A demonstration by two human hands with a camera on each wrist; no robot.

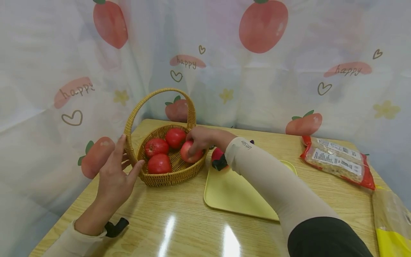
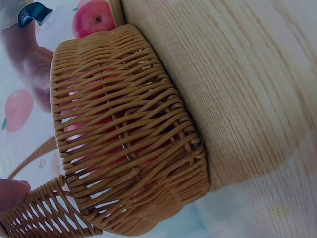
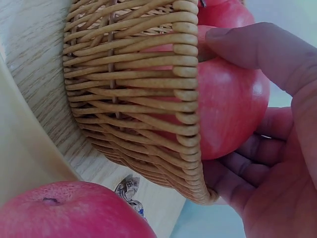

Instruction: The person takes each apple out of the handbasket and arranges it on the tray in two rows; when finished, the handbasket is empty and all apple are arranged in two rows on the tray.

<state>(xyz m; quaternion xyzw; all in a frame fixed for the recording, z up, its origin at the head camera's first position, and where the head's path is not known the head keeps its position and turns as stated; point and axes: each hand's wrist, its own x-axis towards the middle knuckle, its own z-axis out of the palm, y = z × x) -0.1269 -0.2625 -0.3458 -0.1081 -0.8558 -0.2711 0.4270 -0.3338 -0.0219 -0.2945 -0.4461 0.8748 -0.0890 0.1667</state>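
Note:
A woven wicker basket with a tall handle stands on the wooden table. Three red apples lie inside it. My right hand reaches over the basket's right rim and grips a fourth pink-red apple, just inside the rim. The right wrist view shows that apple held between thumb and fingers beside the basket wall. My left hand is open at the basket's left side, its thumb by the rim. Another apple lies on the yellow tray.
Two red-edged food packets lie at the table's far right, with a yellow and clear bag nearer me. A strawberry-print curtain hangs close behind the table. The table's left edge runs beside my left forearm.

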